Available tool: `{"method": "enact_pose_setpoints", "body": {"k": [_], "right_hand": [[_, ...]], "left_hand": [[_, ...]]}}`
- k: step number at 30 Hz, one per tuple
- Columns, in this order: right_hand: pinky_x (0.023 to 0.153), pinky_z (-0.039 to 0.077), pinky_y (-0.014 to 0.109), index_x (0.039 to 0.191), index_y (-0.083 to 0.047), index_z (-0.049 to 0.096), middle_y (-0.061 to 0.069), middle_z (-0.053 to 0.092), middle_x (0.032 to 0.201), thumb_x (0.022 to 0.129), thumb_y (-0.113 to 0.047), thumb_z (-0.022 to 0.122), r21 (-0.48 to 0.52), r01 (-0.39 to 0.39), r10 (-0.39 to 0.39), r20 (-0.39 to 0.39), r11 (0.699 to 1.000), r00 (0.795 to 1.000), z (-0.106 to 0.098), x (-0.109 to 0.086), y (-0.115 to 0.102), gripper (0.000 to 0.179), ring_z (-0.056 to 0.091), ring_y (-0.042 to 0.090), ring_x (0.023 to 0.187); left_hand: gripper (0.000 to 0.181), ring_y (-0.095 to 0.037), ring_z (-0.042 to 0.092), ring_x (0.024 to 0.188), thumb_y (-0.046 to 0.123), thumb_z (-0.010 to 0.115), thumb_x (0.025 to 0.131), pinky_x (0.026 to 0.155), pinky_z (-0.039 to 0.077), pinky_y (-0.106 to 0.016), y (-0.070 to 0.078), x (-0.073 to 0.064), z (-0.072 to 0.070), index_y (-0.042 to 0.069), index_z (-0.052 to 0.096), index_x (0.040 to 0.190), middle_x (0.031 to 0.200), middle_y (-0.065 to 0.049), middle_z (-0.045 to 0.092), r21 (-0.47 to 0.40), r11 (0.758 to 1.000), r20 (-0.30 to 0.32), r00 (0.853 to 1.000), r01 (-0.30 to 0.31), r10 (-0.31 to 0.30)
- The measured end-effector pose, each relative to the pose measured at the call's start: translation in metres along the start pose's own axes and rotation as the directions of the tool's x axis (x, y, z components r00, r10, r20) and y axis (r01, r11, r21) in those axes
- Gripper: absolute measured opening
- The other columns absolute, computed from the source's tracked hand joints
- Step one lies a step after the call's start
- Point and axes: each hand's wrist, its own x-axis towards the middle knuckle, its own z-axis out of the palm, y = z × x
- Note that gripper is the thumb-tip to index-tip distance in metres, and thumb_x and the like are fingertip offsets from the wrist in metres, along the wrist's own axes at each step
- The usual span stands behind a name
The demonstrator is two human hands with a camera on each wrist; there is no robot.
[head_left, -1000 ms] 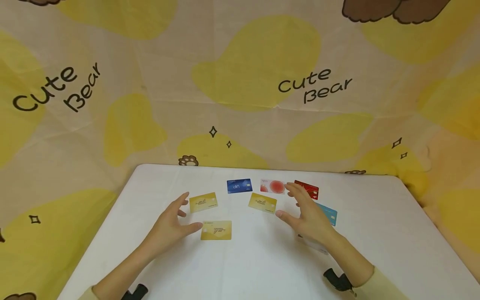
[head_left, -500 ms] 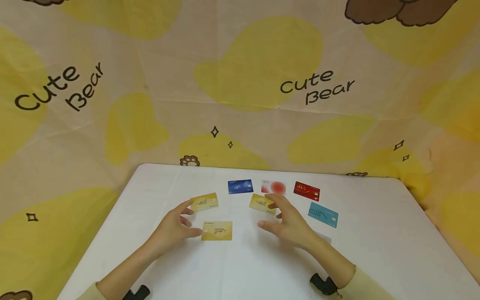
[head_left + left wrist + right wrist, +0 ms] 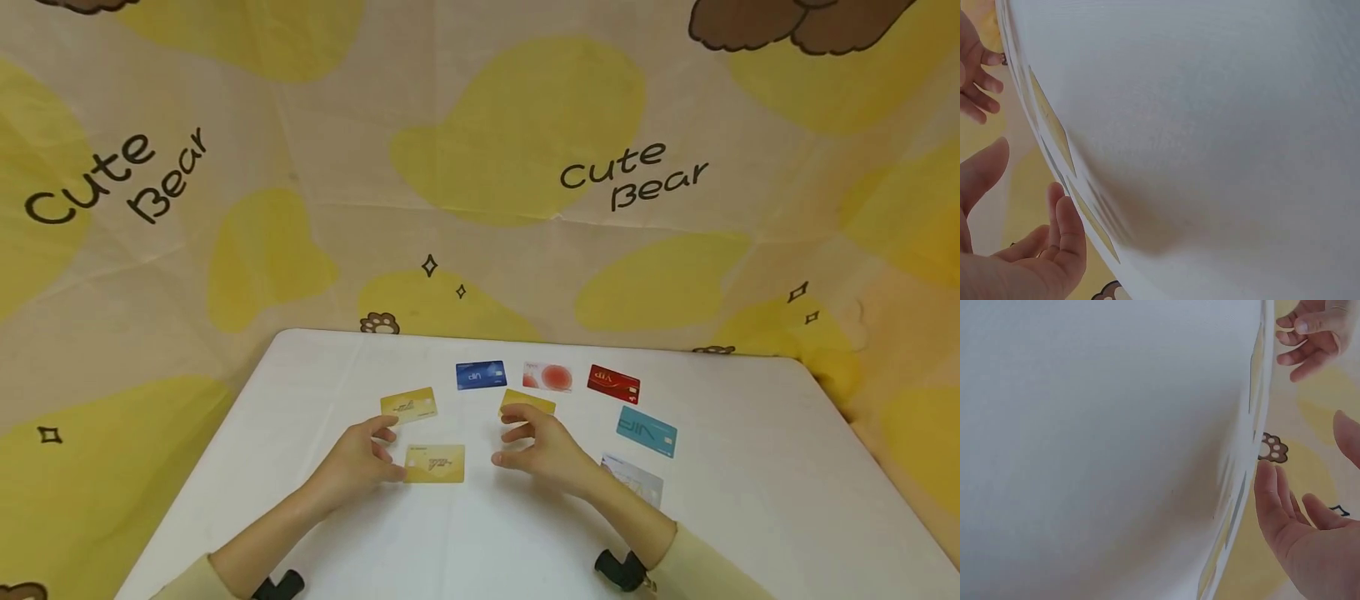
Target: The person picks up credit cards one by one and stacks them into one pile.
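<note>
Over the counter (image 3: 450, 550), I see the left hand (image 3: 354, 462) and right hand (image 3: 551, 454) half-spread, holding nothing. A gold card (image 3: 442, 473) lies at the left's three o'clock, another gold card (image 3: 531, 397) at the right's eleven; edge grips should suit.

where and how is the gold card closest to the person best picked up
Probably by its two long edges, thumb on the near one and fingertips on the far one, coming from above on the person's side. The nearest gold card lies flat on the white table, so its thin edges offer the hold, and the near long edge is unobstructed.
</note>
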Motion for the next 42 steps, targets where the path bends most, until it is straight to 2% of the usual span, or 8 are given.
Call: {"method": "enact_pose_setpoints", "body": {"k": [5,9,20,26,32,38,42], "right_hand": [[0.09,0.058,0.038,0.138,0.003,0.059,0.014,0.066,0.127,0.083,-0.011,0.089,0.012,-0.062,0.062,0.009,0.998,0.998,0.012,0.006,0.001,0.064,0.068,0.025,0.106],[0.086,0.058,0.034,0.135,0.004,0.061,0.012,0.068,0.12,0.081,-0.009,0.089,0.006,-0.079,0.079,0.017,0.997,0.997,0.023,0.008,0.0,0.062,0.069,0.021,0.1],[0.076,0.051,0.025,0.128,0.005,0.067,0.008,0.07,0.112,0.078,-0.006,0.09,-0.068,-0.06,0.062,0.033,0.996,0.998,0.039,0.018,-0.006,0.056,0.061,0.017,0.089],[0.075,0.048,0.024,0.124,0.004,0.069,0.004,0.068,0.106,0.075,-0.005,0.091,-0.111,-0.073,0.077,0.033,0.991,0.996,0.045,0.026,-0.008,0.054,0.057,0.015,0.086],[0.075,0.045,0.027,0.121,-0.001,0.071,0.001,0.065,0.099,0.07,-0.006,0.095,-0.181,-0.106,0.11,0.015,0.978,0.994,0.053,0.027,-0.013,0.056,0.054,0.016,0.086],[0.079,0.046,0.032,0.12,-0.006,0.073,-0.002,0.065,0.101,0.07,-0.01,0.096,-0.3,-0.094,0.102,0.013,0.949,0.995,0.059,0.026,-0.016,0.056,0.054,0.016,0.087],[0.081,0.047,0.033,0.119,-0.007,0.073,-0.003,0.065,0.101,0.071,-0.012,0.096,-0.341,-0.092,0.102,0.012,0.936,0.995,0.06,0.027,-0.014,0.053,0.054,0.016,0.086]], "left_hand": [[0.082,-0.02,0.057,0.083,-0.012,0.086,0.069,0.064,0.05,-0.027,-0.003,0.003,0.001,-0.012,0.051,0.143,0.12,-0.017,0.059,-0.022,1.0,0.017,1.0,0.007,-0.006],[0.08,-0.022,0.056,0.084,-0.011,0.085,0.069,0.066,0.049,-0.027,-0.004,0.005,0.003,-0.014,0.052,0.142,0.118,-0.016,0.059,-0.029,0.999,0.022,1.0,0.016,-0.016],[0.067,-0.021,0.052,0.088,-0.008,0.088,0.069,0.067,0.046,-0.026,-0.007,0.014,0.01,-0.013,0.061,0.131,0.106,-0.01,0.06,0.047,0.999,0.01,1.0,0.0,-0.001],[0.057,-0.023,0.053,0.092,-0.006,0.089,0.07,0.074,0.048,-0.031,-0.006,0.016,0.012,-0.008,0.066,0.122,0.103,-0.009,0.059,0.084,0.996,0.014,1.0,0.024,-0.025],[0.053,-0.024,0.053,0.093,-0.007,0.088,0.07,0.08,0.049,-0.035,-0.007,0.019,0.012,-0.007,0.068,0.119,0.102,-0.01,0.059,0.108,0.994,0.023,0.999,0.034,-0.037],[0.054,-0.023,0.053,0.091,-0.011,0.088,0.066,0.076,0.049,-0.033,-0.007,0.02,0.014,-0.008,0.068,0.117,0.099,-0.01,0.057,0.14,0.99,0.036,0.999,0.013,-0.018],[0.054,-0.023,0.052,0.091,-0.014,0.087,0.065,0.074,0.048,-0.032,-0.007,0.021,0.016,-0.007,0.069,0.115,0.098,-0.009,0.056,0.151,0.989,0.036,0.999,0.003,-0.008]]}}
